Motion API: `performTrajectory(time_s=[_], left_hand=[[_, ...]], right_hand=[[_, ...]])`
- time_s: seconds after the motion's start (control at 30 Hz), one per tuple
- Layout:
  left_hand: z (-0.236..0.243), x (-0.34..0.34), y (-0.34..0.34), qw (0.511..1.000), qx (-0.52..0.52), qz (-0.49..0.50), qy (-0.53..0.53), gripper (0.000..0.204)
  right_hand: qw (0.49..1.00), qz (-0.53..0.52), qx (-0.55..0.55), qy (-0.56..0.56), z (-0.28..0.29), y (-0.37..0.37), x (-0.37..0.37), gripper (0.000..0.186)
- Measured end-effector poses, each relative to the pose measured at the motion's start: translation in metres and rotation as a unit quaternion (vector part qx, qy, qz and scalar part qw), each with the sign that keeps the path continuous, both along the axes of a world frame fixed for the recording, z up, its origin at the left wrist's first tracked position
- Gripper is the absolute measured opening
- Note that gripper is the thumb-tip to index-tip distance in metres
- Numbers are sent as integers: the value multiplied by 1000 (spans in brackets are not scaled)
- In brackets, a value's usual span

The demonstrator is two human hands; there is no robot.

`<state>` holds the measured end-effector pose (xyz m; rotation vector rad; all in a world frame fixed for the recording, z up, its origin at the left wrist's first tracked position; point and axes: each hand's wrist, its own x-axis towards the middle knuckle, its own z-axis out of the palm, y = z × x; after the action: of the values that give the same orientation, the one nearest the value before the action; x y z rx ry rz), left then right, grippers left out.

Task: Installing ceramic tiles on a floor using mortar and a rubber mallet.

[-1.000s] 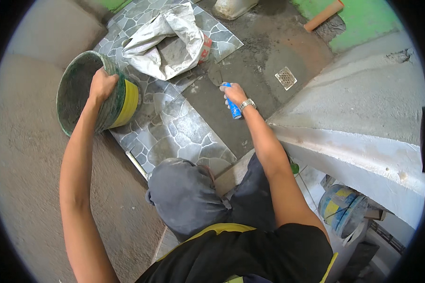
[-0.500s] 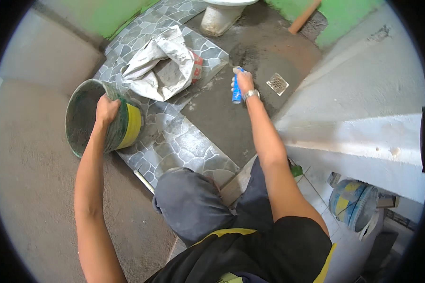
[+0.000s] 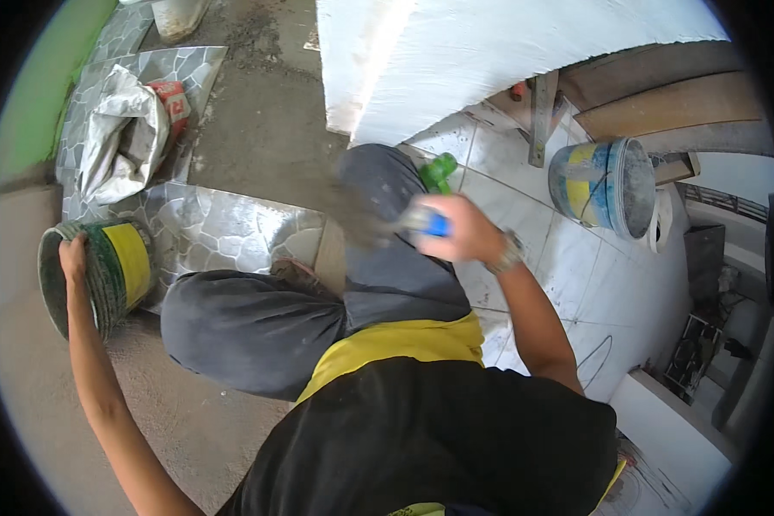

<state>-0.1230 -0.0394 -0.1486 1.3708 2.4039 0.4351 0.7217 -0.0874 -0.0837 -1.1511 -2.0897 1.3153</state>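
My left hand (image 3: 74, 258) grips the rim of a green bucket with a yellow band (image 3: 127, 267), which is tipped on its side at the far left. In my right hand (image 3: 463, 227) is a trowel (image 3: 430, 222) with a blue handle, held above my right thigh. Its greyish blade is smeared by motion and points left. An open white cement sack (image 3: 103, 163) with a red patch stands beyond the bucket, on the stone-pattern tiles (image 3: 211, 228). Grey screed (image 3: 249, 129) covers the floor to the right of the sack.
A white wall end (image 3: 490, 56) juts in ahead of my right knee. Beside that knee lies a green bottle (image 3: 439, 172) on white tiles (image 3: 520, 236). Farther right is a blue bucket (image 3: 589, 185), near wooden boards (image 3: 671, 112). The toilet base (image 3: 178, 19) shows at the top left.
My right hand has drawn the trowel back from over the screed to above my thigh. The view has swung right. My left hand keeps its hold on the bucket rim.
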Motion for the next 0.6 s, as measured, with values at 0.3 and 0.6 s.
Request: performTrajectory(time_s=[0.3, 0.6], left_hand=[[57, 138, -15, 963, 31, 131, 232, 56], [-97, 268, -29, 1000, 6, 19, 18, 37]], right_hand=[[857, -434, -64, -271, -263, -85, 240, 21], [840, -368, 26, -397, -341, -69, 272, 36]])
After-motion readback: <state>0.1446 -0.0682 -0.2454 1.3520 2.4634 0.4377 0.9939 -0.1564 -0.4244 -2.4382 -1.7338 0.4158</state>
